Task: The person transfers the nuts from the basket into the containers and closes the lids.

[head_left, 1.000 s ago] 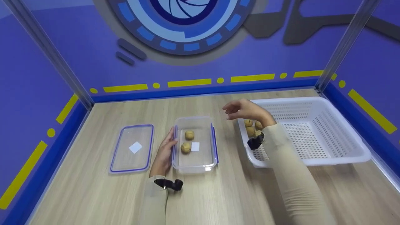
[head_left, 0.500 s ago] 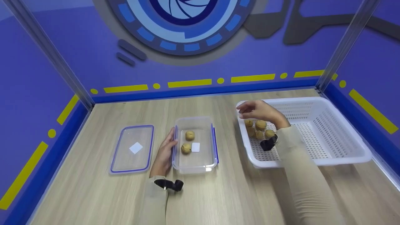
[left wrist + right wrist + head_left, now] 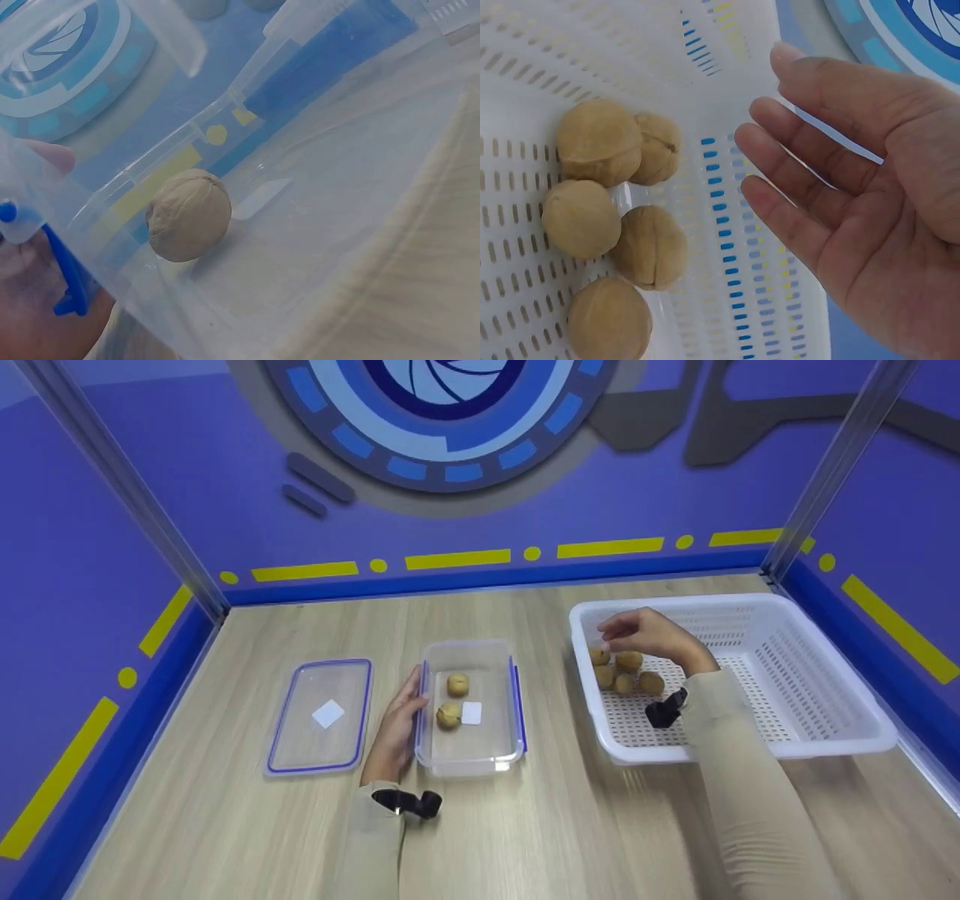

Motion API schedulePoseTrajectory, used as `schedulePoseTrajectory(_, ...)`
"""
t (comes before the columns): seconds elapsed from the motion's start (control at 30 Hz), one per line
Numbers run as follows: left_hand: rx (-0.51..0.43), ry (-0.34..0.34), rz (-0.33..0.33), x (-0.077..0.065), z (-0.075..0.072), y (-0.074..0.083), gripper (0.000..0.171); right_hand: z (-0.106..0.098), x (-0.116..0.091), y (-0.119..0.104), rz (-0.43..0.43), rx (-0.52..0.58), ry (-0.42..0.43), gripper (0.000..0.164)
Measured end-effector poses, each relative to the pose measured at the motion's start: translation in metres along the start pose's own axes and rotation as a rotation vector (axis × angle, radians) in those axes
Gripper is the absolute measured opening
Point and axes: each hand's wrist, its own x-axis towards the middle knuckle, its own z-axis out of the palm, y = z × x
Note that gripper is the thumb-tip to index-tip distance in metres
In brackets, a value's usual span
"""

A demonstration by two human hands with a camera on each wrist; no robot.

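My left hand (image 3: pixel 392 731) rests along the left outer wall of a clear plastic food container (image 3: pixel 495 742), its thumb right at the rim. Two walnuts (image 3: pixel 448 716) lie in the container beside a white square label; only one walnut (image 3: pixel 190 216) shows in the left wrist view. Above the left end of a white perforated basket (image 3: pixel 832 690) hovers my right hand (image 3: pixel 651 634). In the right wrist view its fingers (image 3: pixel 795 161) are spread and slightly bent, holding nothing. Several walnuts (image 3: pixel 598 142) sit grouped on the basket floor near that hand.
A clear lid (image 3: pixel 311 742) with a blue seal and a white label lies flat to the left of the container. Blue panels (image 3: pixel 465 525) with yellow marks enclose the wooden table (image 3: pixel 525 840) at the back and both sides.
My right hand has moved rightward and slightly down, from the gap beside the container to over the basket, uncovering more walnuts there. My left hand and the container stay in place.
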Motion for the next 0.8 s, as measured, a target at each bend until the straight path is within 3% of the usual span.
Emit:
schedulePoseTrajectory(0.57,-0.048,-0.03,0.015,-0.001,0.0,-0.001,0.063,-0.002,-0.003,0.019,0.125,-0.015,0.096,0.044)
schedulePoseTrajectory(0.8,-0.035,-0.023,0.013,-0.001,0.0,0.0,0.063,-0.001,-0.004,0.022,0.17,-0.026,0.091,0.045)
